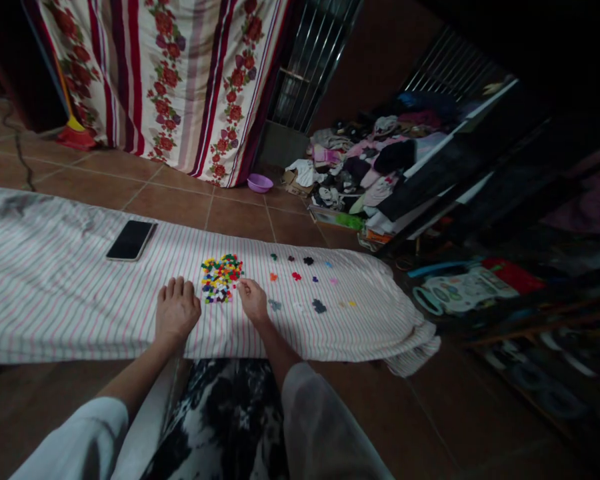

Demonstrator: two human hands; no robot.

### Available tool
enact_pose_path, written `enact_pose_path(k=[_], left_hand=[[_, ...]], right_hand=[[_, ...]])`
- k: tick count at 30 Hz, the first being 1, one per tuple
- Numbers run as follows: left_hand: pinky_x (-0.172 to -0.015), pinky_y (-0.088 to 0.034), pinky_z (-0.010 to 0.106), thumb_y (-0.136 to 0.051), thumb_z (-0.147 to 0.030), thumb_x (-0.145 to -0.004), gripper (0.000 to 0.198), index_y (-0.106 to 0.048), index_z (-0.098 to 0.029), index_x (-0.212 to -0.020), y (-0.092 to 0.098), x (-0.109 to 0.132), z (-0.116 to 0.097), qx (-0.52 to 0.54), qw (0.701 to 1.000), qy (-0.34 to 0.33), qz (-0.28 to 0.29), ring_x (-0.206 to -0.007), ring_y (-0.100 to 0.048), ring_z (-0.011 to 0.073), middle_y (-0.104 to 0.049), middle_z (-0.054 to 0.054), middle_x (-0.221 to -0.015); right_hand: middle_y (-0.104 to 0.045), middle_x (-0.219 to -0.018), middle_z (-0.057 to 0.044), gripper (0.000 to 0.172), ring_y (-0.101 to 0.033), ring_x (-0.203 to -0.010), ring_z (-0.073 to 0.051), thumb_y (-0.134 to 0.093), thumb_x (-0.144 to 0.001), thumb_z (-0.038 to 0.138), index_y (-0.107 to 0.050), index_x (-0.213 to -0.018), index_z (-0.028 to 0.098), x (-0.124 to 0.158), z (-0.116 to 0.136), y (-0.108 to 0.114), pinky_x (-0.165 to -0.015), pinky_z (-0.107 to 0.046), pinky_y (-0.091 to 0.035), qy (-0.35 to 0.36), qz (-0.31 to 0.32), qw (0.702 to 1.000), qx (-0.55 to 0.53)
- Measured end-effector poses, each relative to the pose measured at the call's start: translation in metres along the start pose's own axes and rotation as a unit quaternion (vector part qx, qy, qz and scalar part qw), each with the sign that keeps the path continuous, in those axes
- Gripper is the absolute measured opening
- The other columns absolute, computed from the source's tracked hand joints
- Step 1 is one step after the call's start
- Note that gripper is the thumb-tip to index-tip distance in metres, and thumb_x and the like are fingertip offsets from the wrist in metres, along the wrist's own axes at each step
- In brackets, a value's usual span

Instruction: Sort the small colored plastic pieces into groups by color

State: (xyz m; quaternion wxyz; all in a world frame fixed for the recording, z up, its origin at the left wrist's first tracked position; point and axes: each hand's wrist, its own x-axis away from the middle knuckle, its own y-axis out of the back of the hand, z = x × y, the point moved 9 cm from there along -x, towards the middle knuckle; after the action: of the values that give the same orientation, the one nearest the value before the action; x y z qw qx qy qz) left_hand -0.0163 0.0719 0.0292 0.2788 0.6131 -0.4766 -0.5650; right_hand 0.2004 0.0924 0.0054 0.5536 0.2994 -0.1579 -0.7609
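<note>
A heap of small mixed-colour pieces (221,276) lies on a striped cloth (60,293) spread on the floor. My left hand (177,310) rests flat on the cloth just left of the heap, fingers stretched out. My right hand (253,299) sits at the heap's right edge with its fingers curled in a pinch; what they hold is too small to make out. To the right lie small sorted groups of pieces (300,273) in separate colours.
A black phone (130,240) lies on the cloth at the back left. A purple bowl (260,182) stands on the tiled floor by a flowered curtain (180,80). Piled clothes (365,167) and a plastic toy (460,290) crowd the right.
</note>
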Motion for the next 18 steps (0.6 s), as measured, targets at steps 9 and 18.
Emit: enact_pose_path(k=[9, 18], left_hand=[[-0.104, -0.039, 0.048, -0.04, -0.024, -0.089, 0.034, -0.062, -0.011, -0.111, 0.004, 0.0, -0.002, -0.016, 1.0, -0.009, 0.003, -0.127, -0.051, 0.0335, -0.061, 0.02, -0.129], [-0.103, -0.039, 0.05, -0.04, -0.026, -0.087, 0.033, -0.062, -0.015, -0.109, 0.004, 0.0, -0.003, -0.019, 1.0, -0.001, 0.019, -0.126, -0.051, 0.0332, -0.06, 0.019, -0.129]], right_hand=[[-0.068, -0.072, -0.001, 0.031, -0.066, -0.063, -0.015, -0.06, -0.08, 0.046, -0.069, -0.096, 0.021, 0.006, -0.034, 0.036, -0.055, -0.025, -0.052, -0.105, 0.007, 0.967, -0.234], [-0.073, -0.083, -0.006, 0.027, -0.066, -0.074, -0.018, -0.057, -0.078, 0.039, -0.071, -0.091, 0.02, 0.035, -0.079, 0.177, -0.073, -0.031, -0.055, -0.053, -0.101, 0.993, -0.027]])
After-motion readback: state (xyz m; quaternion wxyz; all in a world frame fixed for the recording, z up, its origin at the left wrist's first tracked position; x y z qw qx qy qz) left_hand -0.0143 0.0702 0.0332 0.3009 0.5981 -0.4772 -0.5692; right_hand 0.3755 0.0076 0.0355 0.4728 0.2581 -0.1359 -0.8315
